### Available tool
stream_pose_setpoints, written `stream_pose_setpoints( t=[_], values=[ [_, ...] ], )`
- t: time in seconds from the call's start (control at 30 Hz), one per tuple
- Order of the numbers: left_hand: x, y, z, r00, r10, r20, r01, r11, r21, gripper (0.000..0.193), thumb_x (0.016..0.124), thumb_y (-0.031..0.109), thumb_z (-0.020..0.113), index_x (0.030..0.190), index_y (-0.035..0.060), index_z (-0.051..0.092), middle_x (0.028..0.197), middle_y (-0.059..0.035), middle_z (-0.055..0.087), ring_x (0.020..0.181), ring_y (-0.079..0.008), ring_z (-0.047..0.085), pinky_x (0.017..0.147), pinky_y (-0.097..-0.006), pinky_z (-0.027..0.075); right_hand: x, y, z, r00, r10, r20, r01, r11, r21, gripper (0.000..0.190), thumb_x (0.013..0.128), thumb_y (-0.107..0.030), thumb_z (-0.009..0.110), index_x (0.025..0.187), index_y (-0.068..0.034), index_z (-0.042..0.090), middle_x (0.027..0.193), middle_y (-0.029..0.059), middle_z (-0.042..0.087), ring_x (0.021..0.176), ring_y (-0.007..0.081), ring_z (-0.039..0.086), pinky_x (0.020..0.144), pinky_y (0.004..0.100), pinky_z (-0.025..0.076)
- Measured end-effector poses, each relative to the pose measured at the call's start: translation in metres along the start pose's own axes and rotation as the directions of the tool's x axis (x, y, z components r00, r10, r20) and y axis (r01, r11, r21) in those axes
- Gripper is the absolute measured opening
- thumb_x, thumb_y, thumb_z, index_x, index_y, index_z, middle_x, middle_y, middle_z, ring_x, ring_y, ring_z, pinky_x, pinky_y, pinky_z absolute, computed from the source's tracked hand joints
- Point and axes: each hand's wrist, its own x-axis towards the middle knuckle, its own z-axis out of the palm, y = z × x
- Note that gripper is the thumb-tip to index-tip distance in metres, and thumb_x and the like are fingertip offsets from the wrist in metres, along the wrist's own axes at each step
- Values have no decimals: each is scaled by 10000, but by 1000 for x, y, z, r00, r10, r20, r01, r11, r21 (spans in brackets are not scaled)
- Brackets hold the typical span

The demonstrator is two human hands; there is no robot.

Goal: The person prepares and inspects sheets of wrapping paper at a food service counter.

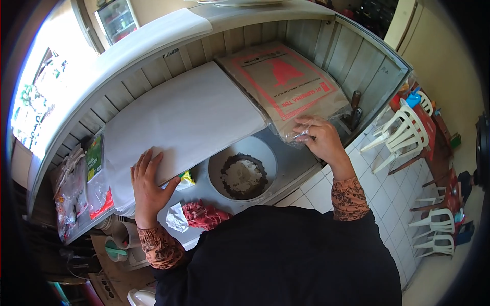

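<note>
My left hand (149, 179) rests on the near left part of a stack of large white paper sheets (180, 114), its fingers on top and the thumb at the front edge. Beside the stack on the right lies a flat brown paper package (283, 80) with red printing and a clear plastic wrap. A near corner of that plastic wrap (302, 137) is pinched in my right hand (319, 139). Just in front of the paper, a round basin (212, 168) is set in the metal counter (199, 195), with a pale, lumpy material inside a dark ring.
A crumpled red cloth (204, 215) and a white paper scrap (177, 218) lie near my body. Plastic bags (72, 191) and a green printed pad (94, 157) fill the counter's left end. A wooden-handled tool (356, 101) leans at the right wall. White plastic chairs (407, 130) stand beyond.
</note>
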Motion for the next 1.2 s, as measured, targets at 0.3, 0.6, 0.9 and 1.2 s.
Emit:
stream_pose_setpoints(
  t=[0.3, 0.6, 0.9, 1.2],
  values=[
    [2, 12, -8, 998, -59, 36, 60, 997, -38, 694, 673, 332, 809, 1289, 126, 565, 1400, -158, 491, 1331, -377, 413, 1101, -579, 252, 6, 7, -7, 994, -64, 91, 66, 998, -17, 204, 719, -72, 744, 922, -53, 747, 1084, 90, 699, 970, 278, 653, 845, 374, 517],
    [12, 119, 14, 932, 186, -311, -313, 846, -432, 331, 721, 4, 721, 1045, 6, 650, 1121, -168, 634, 1055, -313, 614, 1047, -485, 391, 5, 23, -6, 982, -168, 84, 172, 984, -45, 157, 726, -23, 697, 869, -64, 748, 1070, 76, 704, 959, 265, 659, 829, 381, 522],
    [39, 209, 130, 874, 156, 461, 412, 266, -871, 489, 931, 230, 637, 1309, -30, 469, 1158, -156, 624, 986, -216, 640, 832, -343, 529, 2, 22, 12, 977, -187, -100, 169, 972, -163, 158, 702, 13, 589, 853, -24, 619, 955, 119, 636, 944, 325, 597, 828, 429, 448],
    [76, 221, 149, 759, 316, 569, 621, -91, -778, 379, 977, 256, 578, 1210, -25, 478, 1076, -114, 638, 880, -175, 658, 674, -283, 557, -51, 12, -6, 982, -121, -146, 97, 983, -157, 89, 720, -83, 590, 792, -48, 552, 924, 116, 552, 956, 307, 541, 847, 427, 374]
  ],
)
